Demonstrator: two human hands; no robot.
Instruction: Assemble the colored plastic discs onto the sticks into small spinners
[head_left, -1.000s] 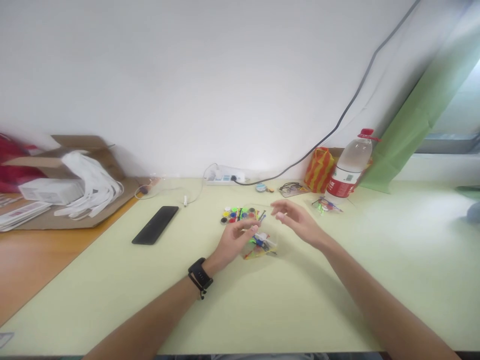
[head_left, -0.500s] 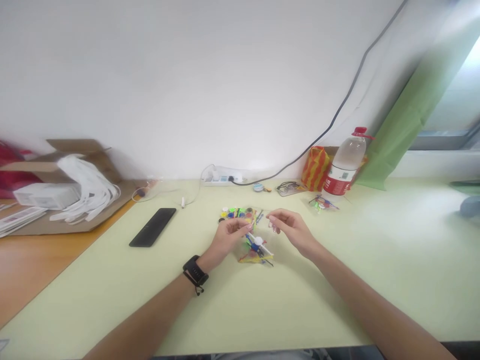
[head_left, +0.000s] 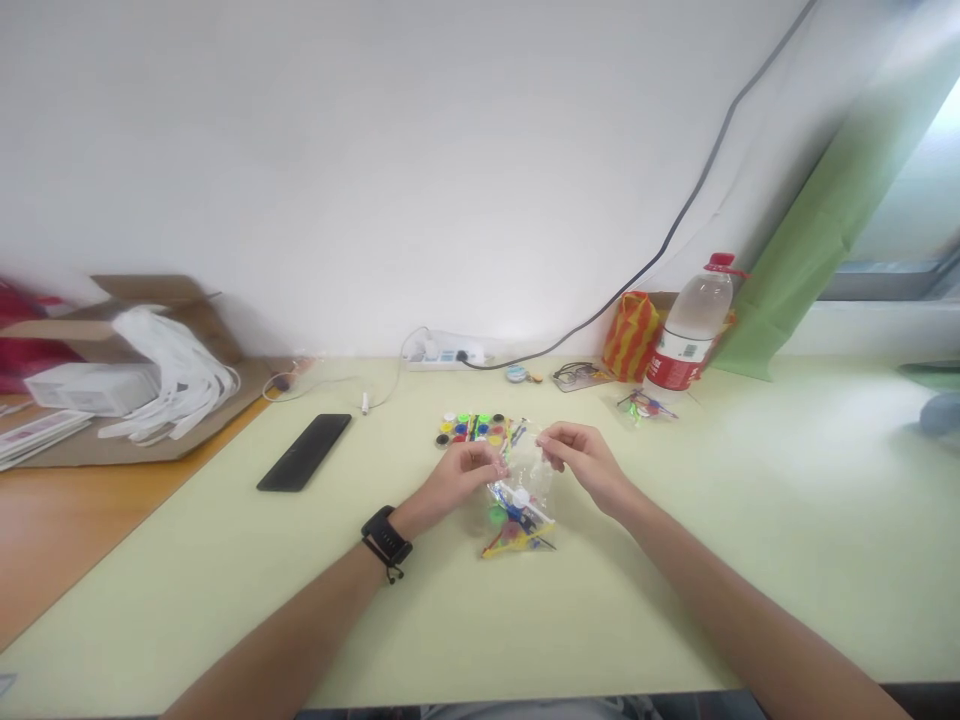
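Note:
A clear plastic bag (head_left: 523,515) hangs between my hands, with small coloured plastic pieces inside: white, blue, green, red and yellow sticks and discs. My left hand (head_left: 459,483), with a black watch on its wrist, pinches the bag's upper left edge. At the upper right edge, the fingers of my right hand (head_left: 583,460) are closed on the same bag. Behind the bag lie several coloured discs (head_left: 448,428) and thin sticks (head_left: 517,432) on the pale green table, partly hidden by my left hand.
To the left lies a black phone-like slab (head_left: 306,452). A cardboard box (head_left: 217,330) with white straps (head_left: 169,375) stands farther left. Along the wall are a power strip (head_left: 442,360), glasses (head_left: 577,374), a striped bag (head_left: 631,335), a large bottle (head_left: 688,330) and another small bag of pieces (head_left: 646,405).
The bag is now stretched wider between my hands, and its contents sit lower and nearer to me. My right hand's fingers now pinch its right edge.

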